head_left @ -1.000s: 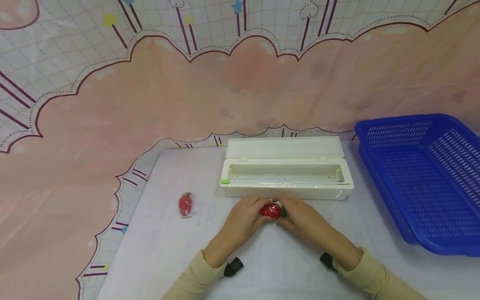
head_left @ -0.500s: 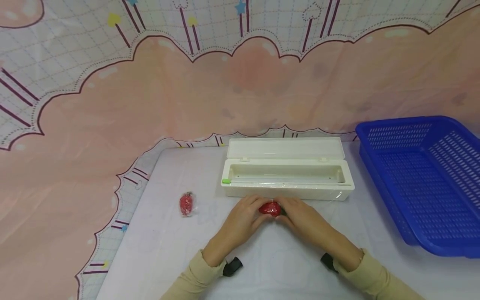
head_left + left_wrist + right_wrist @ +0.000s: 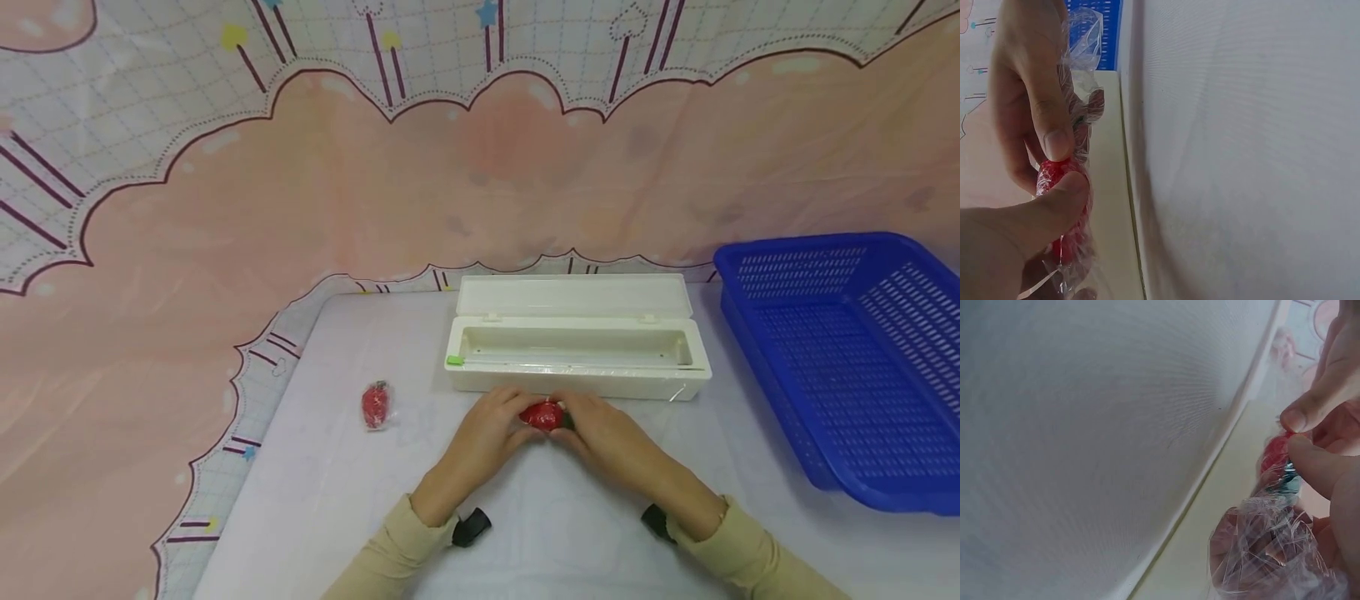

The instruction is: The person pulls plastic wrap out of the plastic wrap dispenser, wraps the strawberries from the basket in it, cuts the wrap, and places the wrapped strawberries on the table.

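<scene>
A peach backdrop (image 3: 420, 192) — scalloped, star-dotted — rises behind a white table (image 3: 315, 500).

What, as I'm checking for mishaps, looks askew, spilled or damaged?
Nothing stands out: the white box is open, the blue basket upright, and the left hand and right hand hold a wrapped red item.

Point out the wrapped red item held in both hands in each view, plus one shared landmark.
Head: red item, below centre, slightly right.
Left wrist: red item, left of centre, lower half.
Right wrist: red item, right of centre, about mid-height.
Shared landmark: the white box, a pale strip in both wrist views.
</scene>
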